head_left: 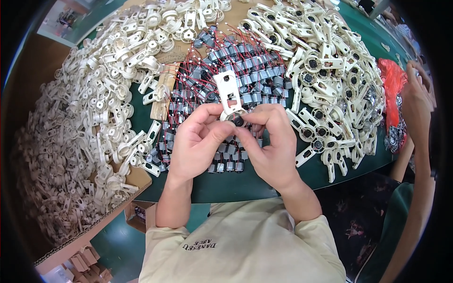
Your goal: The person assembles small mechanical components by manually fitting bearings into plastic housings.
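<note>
Between my two hands, above the near middle of the table, is a cream plastic housing (230, 94) with a long slotted arm pointing away from me. A round black part (237, 120) sits in its ring end, close to my fingertips. My left hand (200, 141) pinches the ring end from the left with thumb and fingers. From the right, my right hand (271, 141) grips the same end, its thumb by the black part. Just beyond lie many small grey motors (250, 66) with red wires, in rows. My fingers hide part of the ring.
Loose cream housings (113, 66) heap up on the left, spilling from a large cardboard box (89, 226). Housings with black centres (325, 89) pile on the right. Past them lies a red plastic bag (391, 89), beside another person's hand (417, 99). The green table edge (212, 191) curves before me.
</note>
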`<state>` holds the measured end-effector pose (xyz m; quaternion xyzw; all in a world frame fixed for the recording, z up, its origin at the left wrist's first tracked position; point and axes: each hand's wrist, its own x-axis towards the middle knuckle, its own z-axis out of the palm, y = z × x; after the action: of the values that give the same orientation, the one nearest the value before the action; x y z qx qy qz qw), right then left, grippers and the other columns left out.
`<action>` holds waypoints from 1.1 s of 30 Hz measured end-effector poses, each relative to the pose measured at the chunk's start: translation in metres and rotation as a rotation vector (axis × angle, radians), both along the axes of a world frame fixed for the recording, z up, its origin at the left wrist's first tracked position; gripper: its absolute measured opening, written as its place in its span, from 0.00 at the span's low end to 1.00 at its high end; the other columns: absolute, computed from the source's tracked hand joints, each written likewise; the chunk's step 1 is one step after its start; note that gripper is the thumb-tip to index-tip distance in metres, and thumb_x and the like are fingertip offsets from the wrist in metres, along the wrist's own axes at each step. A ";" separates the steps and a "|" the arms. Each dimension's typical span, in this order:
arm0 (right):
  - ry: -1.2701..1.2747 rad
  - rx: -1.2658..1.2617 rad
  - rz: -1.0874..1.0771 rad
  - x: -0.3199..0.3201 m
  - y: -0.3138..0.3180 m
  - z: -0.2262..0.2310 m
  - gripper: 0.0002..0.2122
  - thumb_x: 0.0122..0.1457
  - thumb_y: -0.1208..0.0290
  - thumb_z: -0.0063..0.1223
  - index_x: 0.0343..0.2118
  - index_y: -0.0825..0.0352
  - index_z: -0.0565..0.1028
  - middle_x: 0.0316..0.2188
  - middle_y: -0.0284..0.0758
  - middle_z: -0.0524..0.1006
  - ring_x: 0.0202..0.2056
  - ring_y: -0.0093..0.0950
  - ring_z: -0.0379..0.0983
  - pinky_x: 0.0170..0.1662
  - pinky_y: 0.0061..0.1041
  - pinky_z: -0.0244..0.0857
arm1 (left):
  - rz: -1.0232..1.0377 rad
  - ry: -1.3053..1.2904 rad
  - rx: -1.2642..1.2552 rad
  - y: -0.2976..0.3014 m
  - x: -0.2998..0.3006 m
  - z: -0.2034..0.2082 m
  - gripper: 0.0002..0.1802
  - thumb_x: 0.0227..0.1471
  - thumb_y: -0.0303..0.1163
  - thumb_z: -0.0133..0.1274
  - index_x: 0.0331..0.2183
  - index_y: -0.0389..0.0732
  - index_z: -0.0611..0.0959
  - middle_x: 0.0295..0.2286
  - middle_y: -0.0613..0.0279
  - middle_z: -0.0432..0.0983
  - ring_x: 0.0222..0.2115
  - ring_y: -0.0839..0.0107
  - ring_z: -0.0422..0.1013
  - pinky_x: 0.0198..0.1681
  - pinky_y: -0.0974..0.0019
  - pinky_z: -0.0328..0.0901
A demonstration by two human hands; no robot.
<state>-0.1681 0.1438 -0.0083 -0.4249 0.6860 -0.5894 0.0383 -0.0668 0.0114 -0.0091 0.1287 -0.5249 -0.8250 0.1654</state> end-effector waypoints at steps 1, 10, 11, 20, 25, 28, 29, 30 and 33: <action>-0.004 -0.006 0.042 0.000 0.000 0.000 0.14 0.48 0.83 0.60 0.39 0.68 0.72 0.34 0.36 0.71 0.27 0.24 0.70 0.28 0.21 0.66 | -0.026 0.039 -0.011 0.000 0.000 -0.001 0.17 0.54 0.19 0.52 0.46 0.31 0.70 0.47 0.52 0.72 0.44 0.72 0.72 0.48 0.69 0.67; -0.115 0.012 0.073 -0.008 0.001 -0.002 0.11 0.53 0.81 0.55 0.40 0.67 0.73 0.35 0.35 0.71 0.25 0.21 0.67 0.27 0.19 0.62 | 0.020 -0.014 -0.080 0.003 -0.001 0.000 0.15 0.57 0.23 0.49 0.47 0.33 0.73 0.40 0.61 0.74 0.40 0.77 0.71 0.45 0.71 0.67; -0.155 0.016 0.085 -0.007 0.000 -0.002 0.10 0.53 0.80 0.55 0.40 0.67 0.74 0.34 0.34 0.71 0.24 0.21 0.66 0.26 0.19 0.62 | 0.022 -0.016 -0.081 0.004 -0.001 -0.002 0.15 0.57 0.23 0.49 0.47 0.33 0.73 0.40 0.61 0.74 0.40 0.77 0.71 0.45 0.71 0.67; -0.707 -0.002 0.124 -0.009 0.004 -0.008 0.06 0.58 0.76 0.52 0.38 0.70 0.72 0.30 0.30 0.75 0.31 0.15 0.70 0.31 0.17 0.63 | 0.035 -0.042 -0.213 0.010 -0.007 0.000 0.19 0.54 0.17 0.48 0.49 0.31 0.72 0.46 0.61 0.63 0.45 0.74 0.70 0.47 0.71 0.66; -0.772 -0.066 0.180 -0.009 -0.001 -0.015 0.09 0.57 0.76 0.54 0.39 0.70 0.69 0.32 0.30 0.74 0.31 0.16 0.68 0.35 0.18 0.63 | 0.076 -0.068 -0.380 0.015 -0.007 -0.006 0.18 0.53 0.18 0.52 0.48 0.33 0.75 0.39 0.62 0.67 0.41 0.75 0.71 0.42 0.73 0.67; -0.860 -0.037 0.176 -0.013 0.000 -0.008 0.09 0.56 0.76 0.54 0.38 0.70 0.68 0.31 0.30 0.72 0.31 0.15 0.67 0.34 0.16 0.63 | 0.107 -0.060 -0.554 0.019 -0.007 -0.008 0.18 0.51 0.18 0.54 0.46 0.34 0.77 0.36 0.61 0.68 0.34 0.77 0.72 0.36 0.75 0.69; -0.947 -0.027 0.183 -0.014 0.001 -0.007 0.09 0.56 0.77 0.54 0.38 0.69 0.68 0.31 0.30 0.72 0.31 0.14 0.67 0.34 0.16 0.62 | 0.125 -0.082 -0.542 0.021 -0.009 -0.005 0.18 0.50 0.18 0.55 0.46 0.33 0.77 0.35 0.61 0.69 0.33 0.77 0.71 0.36 0.74 0.70; -0.961 -0.054 0.182 -0.012 -0.001 -0.005 0.09 0.56 0.78 0.53 0.38 0.69 0.67 0.31 0.30 0.72 0.32 0.14 0.67 0.33 0.15 0.62 | 0.143 -0.105 -0.530 0.023 -0.009 -0.004 0.19 0.49 0.19 0.56 0.46 0.33 0.77 0.34 0.61 0.69 0.31 0.77 0.71 0.35 0.74 0.70; -0.851 -0.025 0.187 -0.011 -0.001 -0.007 0.08 0.57 0.78 0.52 0.38 0.69 0.67 0.31 0.30 0.72 0.32 0.14 0.68 0.34 0.16 0.63 | 0.161 -0.132 -0.645 0.020 -0.011 -0.004 0.19 0.48 0.19 0.57 0.45 0.33 0.78 0.31 0.61 0.70 0.29 0.76 0.71 0.34 0.72 0.71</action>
<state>-0.1794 0.1430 -0.0153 -0.2048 0.5606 -0.7142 0.3656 -0.0778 0.0309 -0.0131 0.1638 -0.7567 -0.5905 0.2279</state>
